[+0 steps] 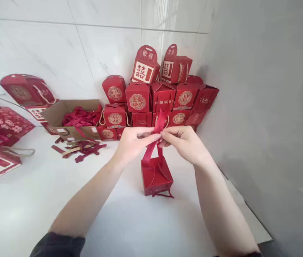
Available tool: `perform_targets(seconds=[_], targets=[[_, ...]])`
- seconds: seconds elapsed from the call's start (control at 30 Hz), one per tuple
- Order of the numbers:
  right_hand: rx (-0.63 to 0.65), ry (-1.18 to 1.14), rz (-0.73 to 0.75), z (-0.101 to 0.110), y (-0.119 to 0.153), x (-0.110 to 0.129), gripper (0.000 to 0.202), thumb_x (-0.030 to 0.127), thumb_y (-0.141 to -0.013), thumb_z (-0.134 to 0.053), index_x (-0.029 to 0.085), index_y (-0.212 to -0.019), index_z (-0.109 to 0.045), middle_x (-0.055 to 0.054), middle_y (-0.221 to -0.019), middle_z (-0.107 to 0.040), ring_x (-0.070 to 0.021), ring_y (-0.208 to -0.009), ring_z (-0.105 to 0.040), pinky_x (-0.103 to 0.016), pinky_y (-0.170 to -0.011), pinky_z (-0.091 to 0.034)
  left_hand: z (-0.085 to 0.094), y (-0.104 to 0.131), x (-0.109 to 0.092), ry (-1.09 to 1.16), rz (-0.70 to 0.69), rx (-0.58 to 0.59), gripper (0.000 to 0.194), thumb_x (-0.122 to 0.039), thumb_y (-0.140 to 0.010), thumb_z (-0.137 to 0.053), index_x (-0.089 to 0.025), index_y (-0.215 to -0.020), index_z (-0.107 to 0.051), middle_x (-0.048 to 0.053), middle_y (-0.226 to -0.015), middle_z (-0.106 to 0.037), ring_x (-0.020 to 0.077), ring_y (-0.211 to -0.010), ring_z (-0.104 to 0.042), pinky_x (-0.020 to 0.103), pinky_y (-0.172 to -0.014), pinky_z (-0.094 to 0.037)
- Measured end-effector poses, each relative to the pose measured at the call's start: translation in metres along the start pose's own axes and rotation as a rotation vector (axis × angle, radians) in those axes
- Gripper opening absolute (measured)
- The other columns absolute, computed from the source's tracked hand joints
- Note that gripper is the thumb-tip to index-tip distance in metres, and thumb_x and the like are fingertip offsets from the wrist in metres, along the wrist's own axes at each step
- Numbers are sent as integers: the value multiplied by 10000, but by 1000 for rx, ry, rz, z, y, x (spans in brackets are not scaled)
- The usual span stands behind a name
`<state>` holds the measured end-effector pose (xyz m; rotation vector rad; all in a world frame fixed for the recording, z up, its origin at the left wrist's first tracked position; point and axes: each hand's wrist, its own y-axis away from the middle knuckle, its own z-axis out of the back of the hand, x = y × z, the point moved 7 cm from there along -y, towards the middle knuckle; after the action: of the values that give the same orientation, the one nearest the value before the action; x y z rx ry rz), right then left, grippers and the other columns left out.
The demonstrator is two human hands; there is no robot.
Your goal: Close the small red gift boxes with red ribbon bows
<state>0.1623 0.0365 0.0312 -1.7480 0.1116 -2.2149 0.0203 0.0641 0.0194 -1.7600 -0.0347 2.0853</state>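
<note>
A red ribbon, pinched by left hand and right hand, thumbs nearly meeting, rises in two strands from a box on the worktop, toward its right edge. A slack pinch could let the ribbon slip; an uneven pull might tip the box. Its long axis runs upright, free end pointing toward the far edge, behind stacked boxes.

We stretch our left forearm and right forearm forward, angled inward; our left hand and right hand sit close together, thumb tips nearly meeting, both pinching with bent fingers.
</note>
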Motion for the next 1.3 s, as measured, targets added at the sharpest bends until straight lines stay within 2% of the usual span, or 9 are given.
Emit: perform_targets(seconds=[0.3, 0.57, 0.63, 0.73, 0.83, 0.9, 1.03, 1.2, 1.3], targets=[[-29, 99, 22, 1, 0, -1, 296, 396, -896, -545, 191, -849, -753, -36, -713, -715, -185, -749, -681, -311, -725, -521, 3, -3, 10, 46, -6, -50, 318, -359, -684, -800, -192, -950, -755, 26, -766, -722, 172, -726, -673, 307, -694, -530], [-79, 188, 98, 2, 0, 7, 307, 411, -889, -568, 182, -755, -724, -13, -673, -683, -147, -680, -626, -270, -659, -468, -5, 0, 2, -12, -62, 77, 280, -368, -782, -717, -170, -979, -727, 45, -782, -701, 180, -756, -658, 317, -714, -515], [-118, 194, 152, 5, 3, 13, 320, 407, -891, -571, 172, -723, -709, -12, -673, -670, -135, -653, -597, -261, -629, -452, -10, -2, 1, -5, -102, 187, 359, -334, -774, -730, -189, -1098, -681, 67, -957, -707, 201, -889, -660, 346, -818, -514], [-202, 167, 222, 14, 9, 24, 325, 416, -878, -599, 169, -684, -683, 3, -616, -621, -112, -586, -543, -243, -563, -423, -23, -1, 4, 85, -193, 480, 597, -267, -735, -765, -256, -1293, -554, 86, -1257, -615, 241, -1129, -595, 413, -1002, -444], [-293, 146, 272, 26, 18, 35, 342, 425, -869, -615, 176, -638, -649, 16, -563, -563, -104, -549, -507, -241, -531, -405, -36, 9, 22, 169, -173, 777, 712, -249, -733, -763, -270, -1379, -463, 112, -1281, -606, 278, -1189, -572, 459, -1033, -413], [-343, 147, 305, 32, 22, 41, 357, 437, -872, -609, 180, -625, -634, 11, -567, -549, -110, -557, -507, -246, -521, -396, -40, 17, 39, 132, -104, 870, 737, -243, -717, -778, -241, -1380, -458, 128, -1204, -647, 285, -1170, -584, 461, -1022, -420], [-403, 182, 362, 37, 29, 48, 383, 464, -868, -605, 183, -610, -608, 12, -554, -497, -108, -539, -467, -250, -478, -343, -41, 29, 67, 76, 3, 854, 726, -222, -676, -816, -205, -1329, -500, 142, -1174, -649, 267, -1155, -583, 423, -1006, -439], [-466, 236, 408, 35, 34, 55, 394, 407, -871, -621, 177, -560, -548, 34, -518, -402, -82, -490, -377, -251, -448, -276, -43, 39, 91, 303, 109, 775, 504, -233, -803, -715, -185, -1261, -510, 164, -1207, -645, 254, -1138, -614, 412, -959, -479], [-473, 262, 445, 30, 37, 59, 347, 359, -878, -622, 176, -587, -572, 38, -519, -441, -79, -490, -399, -248, -459, -304, -44, 40, 97, 335, 127, 745, 509, -220, -825, -692, -191, -1288, -484, 171, -1199, -657, 256, -1119, -631, 420, -927, -501]])
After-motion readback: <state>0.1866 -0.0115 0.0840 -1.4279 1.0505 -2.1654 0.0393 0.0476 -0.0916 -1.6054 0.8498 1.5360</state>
